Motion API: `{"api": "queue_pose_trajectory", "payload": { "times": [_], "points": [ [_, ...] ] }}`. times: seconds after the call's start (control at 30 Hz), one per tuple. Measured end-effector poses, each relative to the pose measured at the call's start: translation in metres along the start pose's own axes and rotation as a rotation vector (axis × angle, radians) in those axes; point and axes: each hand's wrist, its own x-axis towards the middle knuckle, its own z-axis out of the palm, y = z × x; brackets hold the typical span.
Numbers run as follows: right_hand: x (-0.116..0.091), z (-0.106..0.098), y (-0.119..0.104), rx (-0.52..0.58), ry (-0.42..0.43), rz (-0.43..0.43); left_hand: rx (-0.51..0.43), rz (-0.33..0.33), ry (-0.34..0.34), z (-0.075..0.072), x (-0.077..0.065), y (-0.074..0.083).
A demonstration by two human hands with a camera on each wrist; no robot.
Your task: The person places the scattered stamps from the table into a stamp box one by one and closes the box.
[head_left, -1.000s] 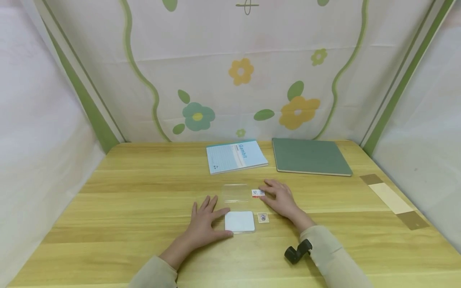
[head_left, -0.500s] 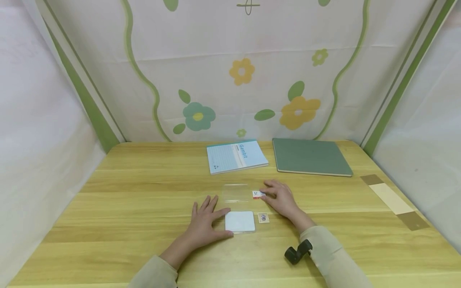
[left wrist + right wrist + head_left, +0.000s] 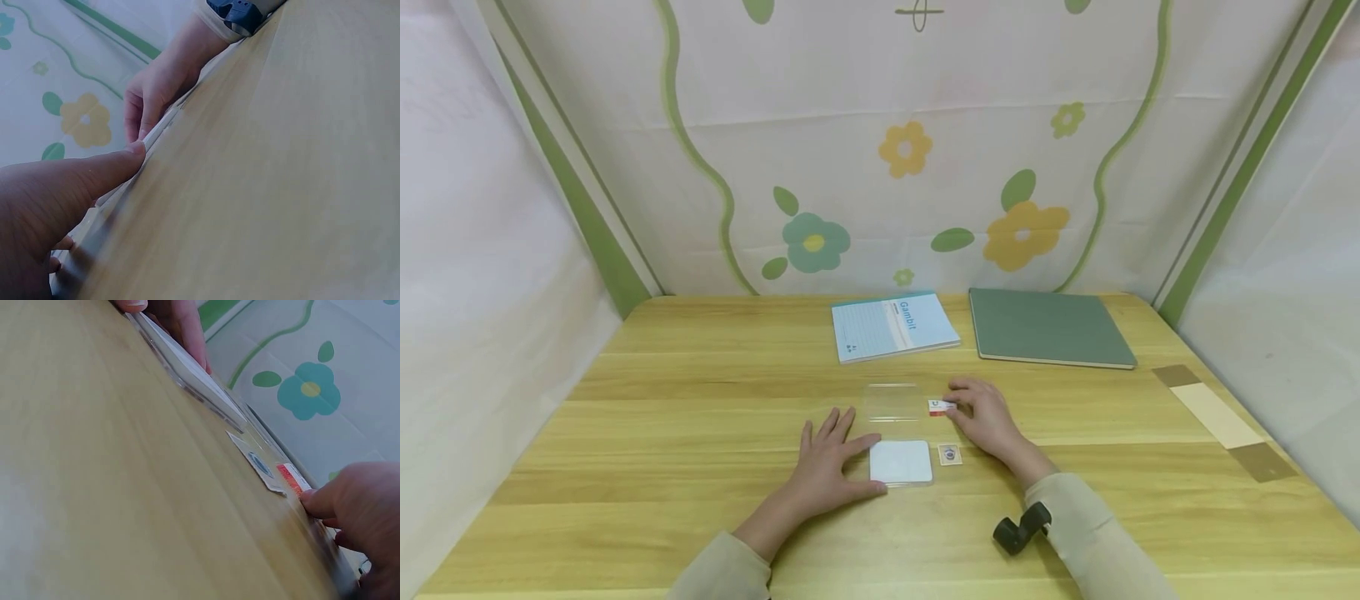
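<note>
A white pad [image 3: 900, 461] with rounded corners lies in a shallow clear plastic case. My left hand [image 3: 822, 467] holds that case at its left corners, index finger at the far edge and thumb [image 3: 125, 165] at the near edge, other fingers spread on the table. Farther right, my right hand [image 3: 985, 414] pinches a small red-and-white printed card [image 3: 937, 407] between thumb and fingers. In the right wrist view the thumb [image 3: 322, 500] sits on one end of the card [image 3: 292, 479]. Between the case and the right forearm lies a square sticker-like piece [image 3: 950, 454] with a dark round motif.
Just beyond the case lies a transparent lid [image 3: 891, 403]. Toward the back of the wooden table [image 3: 700, 400] are a light blue notebook [image 3: 880, 329] and a green book [image 3: 1048, 327]. A beige-and-brown strip [image 3: 1217, 414] runs near the right edge. A flowered curtain [image 3: 850, 167] hangs behind.
The red-and-white card has shifted slightly right and nearer under the right hand's fingers. My left hand stays at the case.
</note>
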Motion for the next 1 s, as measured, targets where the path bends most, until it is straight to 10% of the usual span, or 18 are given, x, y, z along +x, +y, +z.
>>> {"api": "queue_pose_trajectory", "payload": {
  "times": [1.0],
  "points": [
    [0.0028,-0.0082,-0.0096,0.169,-0.084,0.144,0.017,0.01,0.006,0.0006,0.0001,-0.0008]
  ]
}}
